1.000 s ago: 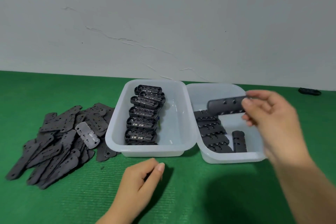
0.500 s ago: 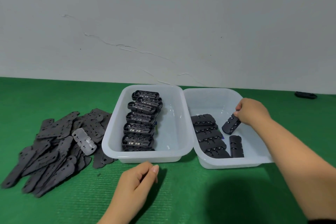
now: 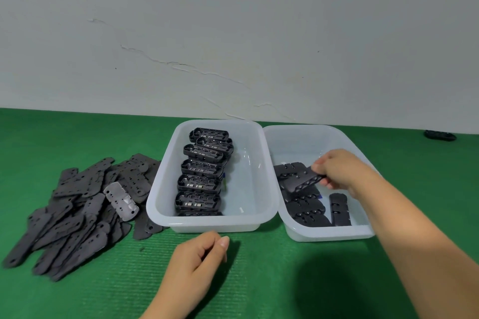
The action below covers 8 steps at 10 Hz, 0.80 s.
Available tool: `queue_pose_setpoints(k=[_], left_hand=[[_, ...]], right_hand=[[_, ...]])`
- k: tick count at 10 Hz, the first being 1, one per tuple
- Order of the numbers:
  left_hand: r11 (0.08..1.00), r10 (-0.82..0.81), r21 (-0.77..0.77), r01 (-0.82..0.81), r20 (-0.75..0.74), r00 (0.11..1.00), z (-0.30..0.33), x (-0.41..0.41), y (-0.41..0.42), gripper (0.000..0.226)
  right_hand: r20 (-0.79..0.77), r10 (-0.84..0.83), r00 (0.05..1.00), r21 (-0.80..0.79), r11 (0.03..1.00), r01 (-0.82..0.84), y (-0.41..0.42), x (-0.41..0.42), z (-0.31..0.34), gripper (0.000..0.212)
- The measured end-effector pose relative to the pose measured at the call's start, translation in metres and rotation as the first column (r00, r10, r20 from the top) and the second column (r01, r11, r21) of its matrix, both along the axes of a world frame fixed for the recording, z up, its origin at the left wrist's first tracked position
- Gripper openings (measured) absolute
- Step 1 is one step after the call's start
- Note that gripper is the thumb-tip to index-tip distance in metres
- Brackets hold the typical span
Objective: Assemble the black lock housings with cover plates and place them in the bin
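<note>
- My right hand (image 3: 337, 169) reaches into the right bin (image 3: 329, 234), its fingers pinched round one end of an assembled lock housing (image 3: 304, 184), which sits tilted just over the row of finished housings (image 3: 303, 204) along that bin's left wall.
- One more finished housing (image 3: 340, 210) lies on its own beside that row, toward the near wall of the bin.
- My left hand (image 3: 199, 259) rests on the green mat (image 3: 259, 280) near its front edge, just in front of the left bin (image 3: 207, 224); I see its fingers loosely curled, and nothing in them.
- The left bin holds a stack of open lock housings (image 3: 201, 171) running from its far wall to its near wall.
- A heap of dark cover plates (image 3: 77, 210) spreads over the left part of the mat, with one pale plate (image 3: 121, 201) lying on top, close to the left bin.
- A small black piece (image 3: 440, 135) lies at the mat's far right edge, by the wall.
</note>
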<state>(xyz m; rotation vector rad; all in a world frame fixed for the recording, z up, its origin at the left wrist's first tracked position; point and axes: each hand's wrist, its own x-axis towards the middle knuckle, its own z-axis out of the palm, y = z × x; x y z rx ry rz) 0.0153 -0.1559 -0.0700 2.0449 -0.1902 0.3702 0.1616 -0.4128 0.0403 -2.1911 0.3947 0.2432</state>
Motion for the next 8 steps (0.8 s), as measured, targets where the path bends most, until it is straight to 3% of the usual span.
queue_pose_setpoints(k=[2,4,5,6,8], left_hand=[[1.000,-0.011,0.007,0.011,-0.006,1.000,0.001,0.000,0.000,0.039],[1.000,-0.015,-0.014,0.015,-0.032,0.999,0.001,0.000,0.000,0.029],[1.000,-0.020,-0.016,0.020,-0.036,0.999,0.002,-0.001,0.000,0.033],[0.999,-0.018,-0.036,0.017,-0.030,0.999,0.002,-0.002,0.000,0.032],[0.980,-0.005,-0.198,-0.005,-0.051,0.999,0.006,-0.001,-0.001,0.031]], right_hand=[[-0.113,0.067,0.991,-0.133,0.988,-0.081,0.017,-0.009,-0.016,0.021],[-0.094,0.177,0.980,-0.399,0.895,-0.200,0.016,-0.008,-0.025,0.018],[0.076,0.173,0.982,-0.512,0.852,-0.110,0.012,-0.008,-0.029,0.020],[0.326,0.191,0.926,-0.500,0.866,-0.002,0.008,-0.014,-0.029,0.015],[0.602,0.182,0.777,-0.272,0.962,-0.014,0.007,-0.041,-0.017,0.019]])
